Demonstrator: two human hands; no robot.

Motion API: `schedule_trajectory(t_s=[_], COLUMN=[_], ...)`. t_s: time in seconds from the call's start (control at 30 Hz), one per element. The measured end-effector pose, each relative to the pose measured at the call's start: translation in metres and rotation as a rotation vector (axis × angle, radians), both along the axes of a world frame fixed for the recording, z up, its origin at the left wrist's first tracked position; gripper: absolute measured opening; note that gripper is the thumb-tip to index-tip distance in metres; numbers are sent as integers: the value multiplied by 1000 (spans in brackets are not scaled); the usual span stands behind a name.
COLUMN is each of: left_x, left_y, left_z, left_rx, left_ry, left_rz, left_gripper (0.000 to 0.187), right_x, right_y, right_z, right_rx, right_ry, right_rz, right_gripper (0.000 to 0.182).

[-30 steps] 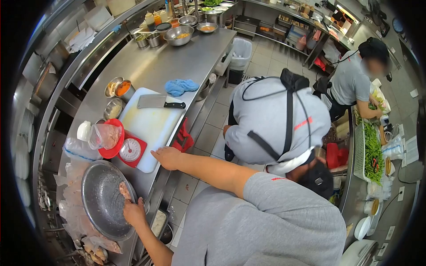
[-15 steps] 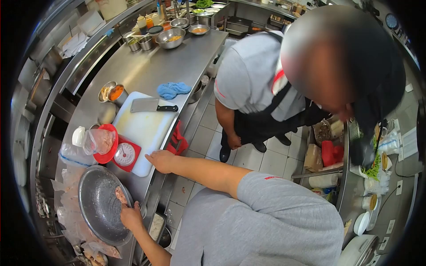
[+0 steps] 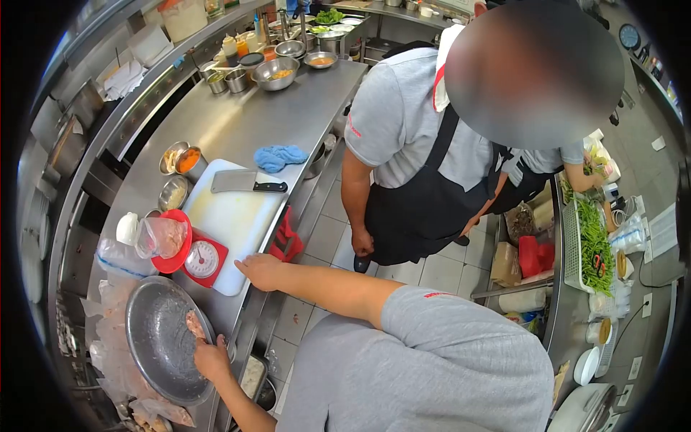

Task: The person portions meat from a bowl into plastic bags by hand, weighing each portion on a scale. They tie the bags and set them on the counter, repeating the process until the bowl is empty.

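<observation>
My left hand [image 3: 211,358] is at the near rim of a large metal bowl [image 3: 155,345], fingers closed on a strip of raw meat [image 3: 194,325] that hangs inside. The bowl's inner wall looks wet and smeared. My right hand [image 3: 259,272] rests on the near edge of a white cutting board [image 3: 234,241], fingers stretched out and holding nothing. Between them stands a red kitchen scale [image 3: 204,258], its red pan [image 3: 173,265] bearing a clear bag of pinkish meat [image 3: 164,237]. A cleaver [image 3: 248,182] lies across the board's far part.
A blue cloth [image 3: 279,157] lies beyond the board. Small metal containers [image 3: 190,162] hold orange and pale food. Plastic bags [image 3: 115,324] lie beside the bowl. A co-worker in a black apron [image 3: 410,212] stands to my right; another person's arm reaches over green vegetables [image 3: 594,245].
The co-worker's head and upper body have moved back and up, uncovering another person and the basket of greens. My hands stay nearly where they were.
</observation>
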State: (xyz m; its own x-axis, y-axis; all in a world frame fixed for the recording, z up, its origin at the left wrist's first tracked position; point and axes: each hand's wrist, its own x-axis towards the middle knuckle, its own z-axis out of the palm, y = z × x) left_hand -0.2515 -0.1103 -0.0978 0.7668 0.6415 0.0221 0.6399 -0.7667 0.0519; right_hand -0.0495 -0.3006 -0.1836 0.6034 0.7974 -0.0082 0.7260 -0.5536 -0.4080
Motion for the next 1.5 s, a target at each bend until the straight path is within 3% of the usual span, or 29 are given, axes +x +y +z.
schedule_trajectory(t_s=[0.4,0.6,0.67,1.1,1.17,1.23,1.37,1.47,1.5], left_x=[-1,-2,-3,-2,-1,-2,0,-1,-2], left_y=[1,1,4,-1,-2,2,6,3,5], left_z=[-1,-3,-7,0,0,-1,0,6,4], left_rx=[1,6,33,20,23,-43,-41,-39,-48], left_ry=[-23,-36,-50,-11,-15,-38,-51,6,4], left_rz=[-11,-5,-23,-17,4,8,14,45,34], left_gripper=[49,50,48,48,47,53,51,45,45], right_x=[-1,-1,-3,-18,-37,-45,-58,-63,-63], right_y=[0,4,0,-16,-37,-58,-93,-120,-128], right_z=[-2,-17,-4,-11,0,-3,69,125,136], right_rx=[28,85,26,8,-85,109,756,859,897], right_ry=[5,-112,-7,-44,50,204,-109,-213,-265], right_rz=[6,-15,-6,28,-77,-107,-357,-377,-383], right_gripper=[55,59,56,71,69,61,26,19,29])
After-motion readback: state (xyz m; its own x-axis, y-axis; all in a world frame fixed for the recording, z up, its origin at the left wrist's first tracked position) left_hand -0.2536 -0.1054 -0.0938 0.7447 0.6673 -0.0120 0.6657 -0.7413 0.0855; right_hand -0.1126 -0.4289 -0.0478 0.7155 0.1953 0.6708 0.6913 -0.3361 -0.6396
